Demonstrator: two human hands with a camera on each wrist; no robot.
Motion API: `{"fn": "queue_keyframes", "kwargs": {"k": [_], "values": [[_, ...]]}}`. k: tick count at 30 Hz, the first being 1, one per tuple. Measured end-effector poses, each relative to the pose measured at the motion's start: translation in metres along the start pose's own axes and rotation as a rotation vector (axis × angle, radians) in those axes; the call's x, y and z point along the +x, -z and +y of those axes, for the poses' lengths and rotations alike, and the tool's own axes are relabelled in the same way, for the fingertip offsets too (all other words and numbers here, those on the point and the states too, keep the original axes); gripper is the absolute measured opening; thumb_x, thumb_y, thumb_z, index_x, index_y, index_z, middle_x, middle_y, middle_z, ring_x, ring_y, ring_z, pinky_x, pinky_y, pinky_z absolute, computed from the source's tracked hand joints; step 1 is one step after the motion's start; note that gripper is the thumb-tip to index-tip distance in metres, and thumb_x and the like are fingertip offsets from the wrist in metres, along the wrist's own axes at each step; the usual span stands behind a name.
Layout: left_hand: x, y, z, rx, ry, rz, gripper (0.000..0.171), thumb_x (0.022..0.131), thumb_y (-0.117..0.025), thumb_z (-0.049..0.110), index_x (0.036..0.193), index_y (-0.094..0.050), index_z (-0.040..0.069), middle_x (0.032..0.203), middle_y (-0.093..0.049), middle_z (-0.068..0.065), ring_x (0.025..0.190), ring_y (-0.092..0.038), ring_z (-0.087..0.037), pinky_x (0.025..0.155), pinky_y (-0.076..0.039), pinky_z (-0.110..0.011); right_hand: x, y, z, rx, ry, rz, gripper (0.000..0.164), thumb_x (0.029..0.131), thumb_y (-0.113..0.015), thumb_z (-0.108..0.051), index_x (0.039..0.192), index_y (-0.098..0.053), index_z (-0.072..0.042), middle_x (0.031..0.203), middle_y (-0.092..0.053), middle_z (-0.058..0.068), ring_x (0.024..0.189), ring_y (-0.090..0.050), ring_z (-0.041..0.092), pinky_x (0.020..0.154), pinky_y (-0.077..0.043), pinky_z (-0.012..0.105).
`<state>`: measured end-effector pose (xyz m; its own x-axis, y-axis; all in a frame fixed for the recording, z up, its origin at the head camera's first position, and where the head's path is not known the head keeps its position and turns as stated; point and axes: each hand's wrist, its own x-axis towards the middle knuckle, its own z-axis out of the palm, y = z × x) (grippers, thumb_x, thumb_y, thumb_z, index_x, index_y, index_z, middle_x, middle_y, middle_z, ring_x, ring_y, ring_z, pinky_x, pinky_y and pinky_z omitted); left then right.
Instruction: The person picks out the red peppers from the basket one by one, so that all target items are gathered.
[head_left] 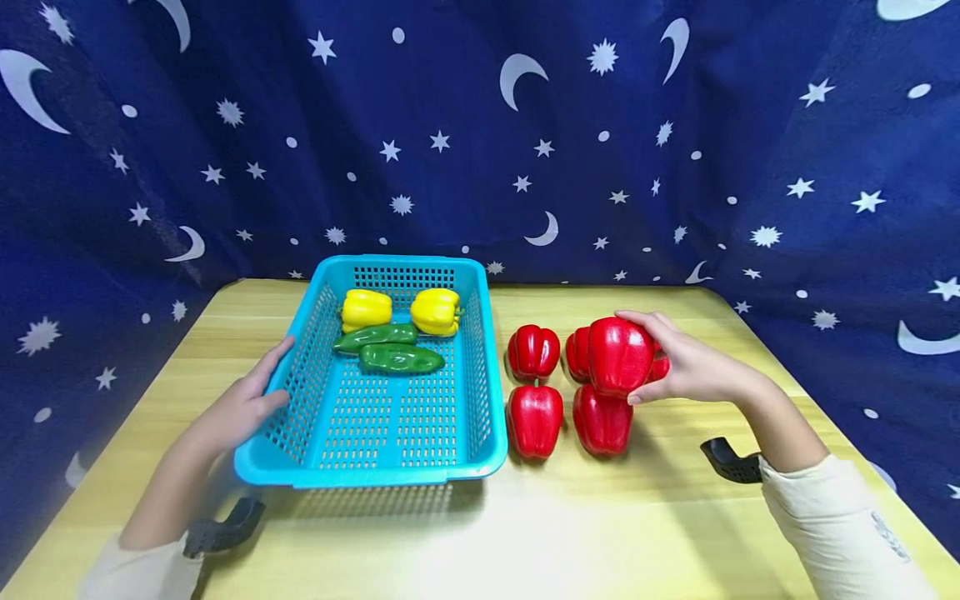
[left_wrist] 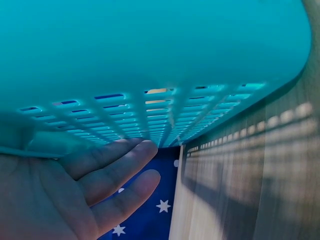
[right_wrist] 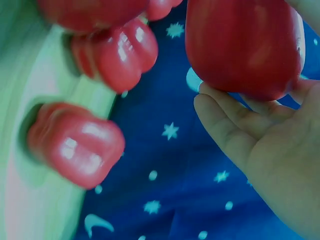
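Note:
My left hand (head_left: 238, 414) holds the left rim of a blue plastic basket (head_left: 371, 476), its thumb over the rim and fingers along the outer wall in the left wrist view. Inside the basket lie two yellow bell peppers (head_left: 366, 311) and two green peppers (head_left: 401, 358). With my right hand (head_left: 693, 364) I grip a red bell pepper (head_left: 619, 356), fingers above and thumb below. It is held over other red bell peppers (head_left: 603, 423) and partly hides them. In the right wrist view the held red pepper (right_wrist: 245, 47) rests against the fingers.
More red bell peppers (head_left: 534, 352) stand on the wooden table (head_left: 570, 533), close to the basket's right side. A dark blue curtain (head_left: 450, 117) with moons and stars hangs behind the table and along its sides. Black curved pieces (head_left: 731, 462) sit at both wrists.

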<state>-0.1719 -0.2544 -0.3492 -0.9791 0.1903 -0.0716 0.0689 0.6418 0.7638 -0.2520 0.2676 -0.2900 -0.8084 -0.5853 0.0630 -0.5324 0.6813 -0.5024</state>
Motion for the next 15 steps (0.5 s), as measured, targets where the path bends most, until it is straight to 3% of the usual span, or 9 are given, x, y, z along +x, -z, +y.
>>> {"fn": "queue_keyframes", "kwargs": {"k": [6, 9, 15], "values": [[0.0, 0.002, 0.001, -0.002, -0.002, -0.003, 0.075, 0.088, -0.038, 0.006, 0.147, 0.008, 0.014, 0.145, -0.009, -0.035, 0.113, -0.038, -0.053, 0.08, -0.046, -0.058, -0.022, 0.004, 0.015, -0.076, 0.032, 0.056, 0.096, 0.058, -0.085, -0.024, 0.137, -0.032, -0.006, 0.116, -0.044, 0.011, 0.099, -0.045, 0.006, 0.076, -0.048, 0.025], [0.0, 0.002, 0.0, -0.004, 0.001, -0.007, 0.076, 0.088, -0.038, 0.005, 0.147, 0.009, 0.014, 0.145, -0.008, -0.034, 0.115, -0.036, -0.054, 0.082, -0.045, -0.061, -0.031, 0.002, 0.023, -0.066, 0.048, 0.069, 0.094, 0.058, -0.085, -0.022, 0.136, -0.033, -0.004, 0.115, -0.045, 0.011, 0.093, -0.042, -0.006, 0.074, -0.047, 0.02], [0.001, 0.001, -0.001, -0.006, -0.006, -0.009, 0.075, 0.088, -0.038, 0.005, 0.147, 0.009, 0.013, 0.145, -0.008, -0.034, 0.115, -0.036, -0.053, 0.082, -0.045, -0.061, -0.047, -0.001, 0.034, -0.03, 0.006, 0.068, 0.094, 0.058, -0.085, -0.022, 0.135, -0.033, -0.003, 0.114, -0.044, 0.012, 0.09, -0.043, -0.008, 0.072, -0.048, 0.019]]}}
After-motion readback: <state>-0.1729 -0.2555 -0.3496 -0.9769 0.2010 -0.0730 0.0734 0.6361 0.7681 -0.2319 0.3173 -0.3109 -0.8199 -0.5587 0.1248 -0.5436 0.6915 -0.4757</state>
